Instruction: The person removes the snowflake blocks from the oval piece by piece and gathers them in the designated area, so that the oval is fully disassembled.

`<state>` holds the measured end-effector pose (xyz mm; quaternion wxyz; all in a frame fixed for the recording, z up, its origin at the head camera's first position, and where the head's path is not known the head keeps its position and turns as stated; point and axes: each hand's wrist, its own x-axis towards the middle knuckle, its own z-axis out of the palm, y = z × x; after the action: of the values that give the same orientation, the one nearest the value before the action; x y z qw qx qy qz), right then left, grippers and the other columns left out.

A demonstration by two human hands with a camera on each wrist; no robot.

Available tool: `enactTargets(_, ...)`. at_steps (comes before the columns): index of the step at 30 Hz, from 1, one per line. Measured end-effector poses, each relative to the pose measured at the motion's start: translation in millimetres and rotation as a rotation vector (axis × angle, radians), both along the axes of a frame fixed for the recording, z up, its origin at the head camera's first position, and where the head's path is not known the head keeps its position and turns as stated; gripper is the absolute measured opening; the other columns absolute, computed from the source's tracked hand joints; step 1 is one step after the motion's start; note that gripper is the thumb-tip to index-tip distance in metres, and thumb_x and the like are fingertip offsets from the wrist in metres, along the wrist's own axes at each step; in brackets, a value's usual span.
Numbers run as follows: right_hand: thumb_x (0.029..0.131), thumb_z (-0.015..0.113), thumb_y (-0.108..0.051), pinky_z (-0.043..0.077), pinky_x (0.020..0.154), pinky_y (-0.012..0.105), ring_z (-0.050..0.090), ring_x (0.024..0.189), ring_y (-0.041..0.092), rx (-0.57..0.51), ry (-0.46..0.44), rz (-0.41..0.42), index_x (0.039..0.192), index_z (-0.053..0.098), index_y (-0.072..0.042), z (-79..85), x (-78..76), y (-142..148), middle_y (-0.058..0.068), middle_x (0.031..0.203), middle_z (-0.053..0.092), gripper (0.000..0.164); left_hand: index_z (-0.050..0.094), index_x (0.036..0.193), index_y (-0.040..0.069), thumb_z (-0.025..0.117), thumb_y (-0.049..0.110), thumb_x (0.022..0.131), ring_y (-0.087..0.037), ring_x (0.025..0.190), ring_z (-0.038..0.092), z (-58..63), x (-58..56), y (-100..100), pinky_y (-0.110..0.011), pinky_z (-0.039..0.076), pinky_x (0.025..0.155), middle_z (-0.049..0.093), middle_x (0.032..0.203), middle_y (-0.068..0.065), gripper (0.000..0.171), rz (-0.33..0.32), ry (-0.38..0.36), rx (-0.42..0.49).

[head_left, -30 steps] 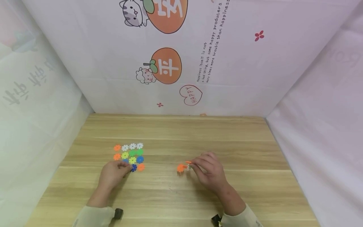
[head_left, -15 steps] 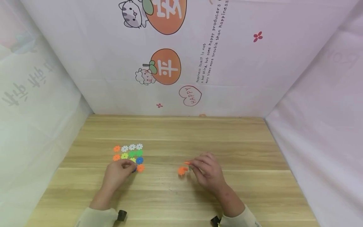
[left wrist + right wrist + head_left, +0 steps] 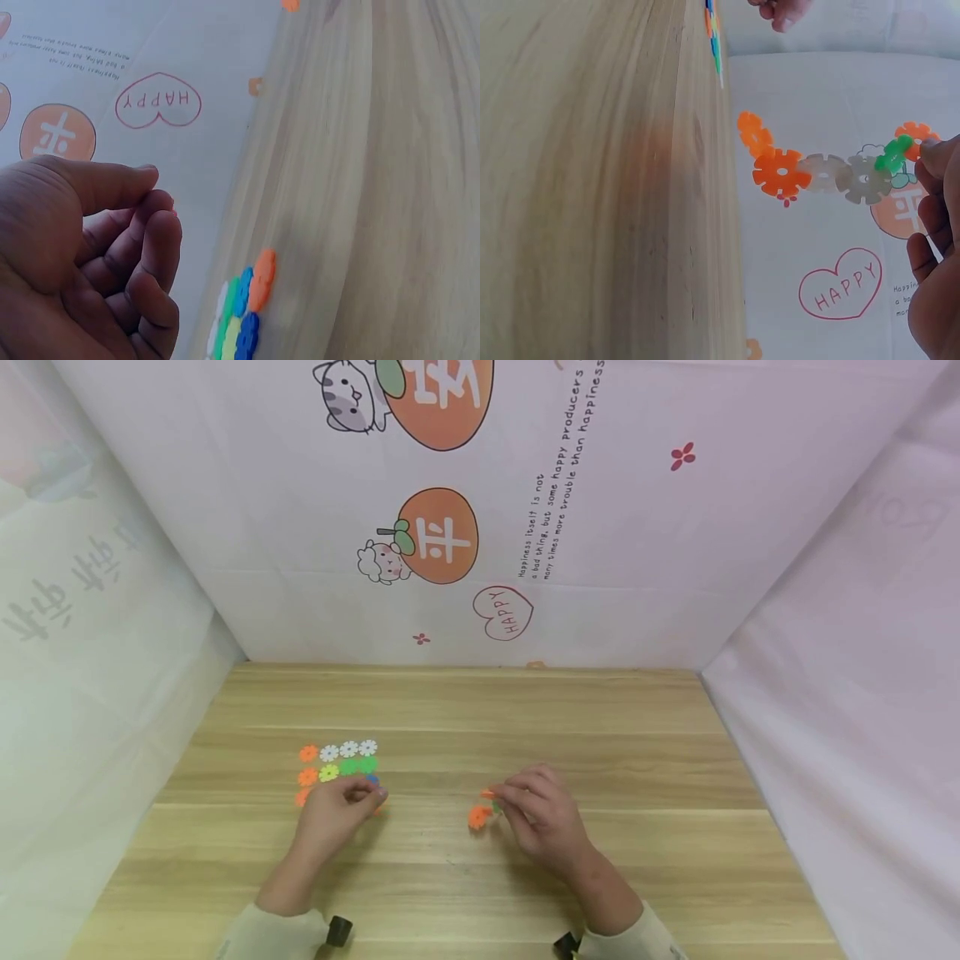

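My right hand (image 3: pixel 546 817) pinches the end of a chain of notched plastic snowflake discs (image 3: pixel 781 172). In the right wrist view the chain runs from two orange discs through two pale, see-through ones to a green disc (image 3: pixel 892 154). An orange disc (image 3: pixel 916 135) sits at my fingertips. My left hand (image 3: pixel 337 814) hovers over the right side of a grid of loose snowflake discs (image 3: pixel 328 772), hiding its near rows. Its thumb and index fingertips meet; no disc shows clearly between them. Beside it in the left wrist view lie an orange disc (image 3: pixel 262 280) and a dark blue one (image 3: pixel 247 336).
The discs lie flat on a wooden table (image 3: pixel 637 760). A white printed cloth (image 3: pixel 600 610) rises behind it, and more white cloth hangs on both sides. A black wrist-worn device (image 3: pixel 340 931) shows near the left cuff.
My left hand has moved right across the grid, uncovering an orange disc at its left and covering discs on its right. The chain at my right hand has turned and shifted slightly.
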<state>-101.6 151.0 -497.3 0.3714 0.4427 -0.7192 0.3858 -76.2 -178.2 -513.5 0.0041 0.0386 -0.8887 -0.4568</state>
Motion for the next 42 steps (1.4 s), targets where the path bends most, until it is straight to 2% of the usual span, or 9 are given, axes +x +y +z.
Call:
enactTargets(5, 0.102, 0.066, -0.009, 0.050, 0.078, 0.033, 0.061, 0.084, 0.021, 0.009, -0.007, 0.002, 0.102, 0.079, -0.003, -0.9, 0.9, -2.6, 0.004, 0.092, 0.072, 0.014, 0.078, 0.093, 0.019, 0.081, 0.026, 0.092, -0.012, 0.074, 0.068, 2.8, -1.9, 13.3, -0.027, 0.057, 0.065, 0.073, 0.083, 0.007, 0.008, -0.069, 0.064, 0.033)
enactTargets(11, 0.101, 0.065, -0.009, 0.051, 0.078, 0.035, 0.063, 0.084, 0.022, 0.020, 0.017, 0.008, 0.103, 0.079, -0.004, -1.4, 0.9, -5.8, 0.004, 0.093, 0.073, 0.015, 0.077, 0.093, 0.021, 0.081, 0.026, 0.093, -0.011, 0.075, 0.067, 11.7, -2.8, 32.7, -0.027, 0.057, 0.066, 0.072, 0.083, 0.010, 0.006, -0.125, 0.066, 0.072)
enactTargets(15, 0.099, 0.069, -0.009, 0.051, 0.077, 0.033, 0.064, 0.084, 0.021, 0.022, 0.019, 0.009, 0.102, 0.080, -0.005, -0.6, 0.9, -6.9, 0.003, 0.093, 0.075, 0.012, 0.077, 0.093, 0.022, 0.080, 0.025, 0.094, -0.014, 0.077, 0.068, 16.1, -2.4, 44.6, -0.029, 0.057, 0.067, 0.073, 0.086, 0.010, 0.005, -0.204, 0.097, 0.139)
enactTargets(20, 0.096, 0.073, -0.010, 0.051, 0.078, 0.033, 0.065, 0.083, 0.019, 0.035, 0.010, 0.003, 0.098, 0.080, -0.007, -0.1, 1.4, -7.8, 0.000, 0.092, 0.076, 0.008, 0.077, 0.097, 0.022, 0.081, 0.025, 0.092, -0.013, 0.079, 0.069, 14.8, -2.7, 56.6, -0.029, 0.058, 0.069, 0.073, 0.088, 0.011, 0.008, -0.300, 0.158, 0.196)
enactTargets(27, 0.097, 0.073, -0.012, 0.051, 0.079, 0.033, 0.066, 0.084, 0.019, 0.051, 0.008, 0.001, 0.096, 0.080, -0.008, 0.5, 1.5, -8.5, 0.000, 0.092, 0.077, 0.008, 0.077, 0.102, 0.026, 0.083, 0.030, 0.091, -0.011, 0.080, 0.068, 19.2, -3.1, 71.3, -0.028, 0.056, 0.067, 0.074, 0.094, 0.009, 0.013, -0.385, 0.216, 0.211)
enactTargets(30, 0.094, 0.076, -0.010, 0.052, 0.079, 0.035, 0.066, 0.085, 0.019, 0.055, 0.010, 0.009, 0.096, 0.080, -0.008, 0.7, 1.4, -10.0, -0.001, 0.092, 0.077, 0.005, 0.077, 0.102, 0.026, 0.082, 0.029, 0.091, -0.010, 0.081, 0.068, 21.6, -2.9, 76.0, -0.027, 0.054, 0.065, 0.075, 0.097, 0.007, 0.012, -0.422, 0.256, 0.210)
enactTargets(33, 0.091, 0.078, -0.008, 0.051, 0.080, 0.036, 0.066, 0.085, 0.019, 0.058, 0.013, 0.022, 0.095, 0.080, -0.008, 0.7, 1.3, -11.7, -0.001, 0.091, 0.077, 0.005, 0.078, 0.100, 0.026, 0.082, 0.028, 0.092, -0.009, 0.081, 0.068, 22.4, -2.7, 79.4, -0.028, 0.054, 0.064, 0.075, 0.099, 0.010, 0.009, -0.446, 0.298, 0.221)
enactTargets(38, 0.092, 0.077, -0.007, 0.051, 0.080, 0.035, 0.067, 0.085, 0.019, 0.060, 0.016, 0.034, 0.095, 0.080, -0.008, 0.6, 1.3, -14.1, -0.001, 0.091, 0.077, 0.004, 0.078, 0.095, 0.030, 0.082, 0.027, 0.092, -0.009, 0.080, 0.068, 21.7, -2.9, 82.2, -0.028, 0.054, 0.062, 0.073, 0.095, 0.017, 0.006, -0.448, 0.343, 0.217)
enactTargets(42, 0.093, 0.077, -0.009, 0.050, 0.079, 0.033, 0.066, 0.084, 0.018, 0.056, 0.022, 0.038, 0.094, 0.080, -0.008, 0.5, 1.1, -15.4, -0.001, 0.091, 0.077, 0.004, 0.078, 0.094, 0.029, 0.082, 0.023, 0.092, -0.008, 0.079, 0.067, 20.6, -2.8, 82.7, -0.027, 0.053, 0.061, 0.074, 0.094, 0.012, 0.007, -0.446, 0.362, 0.204)
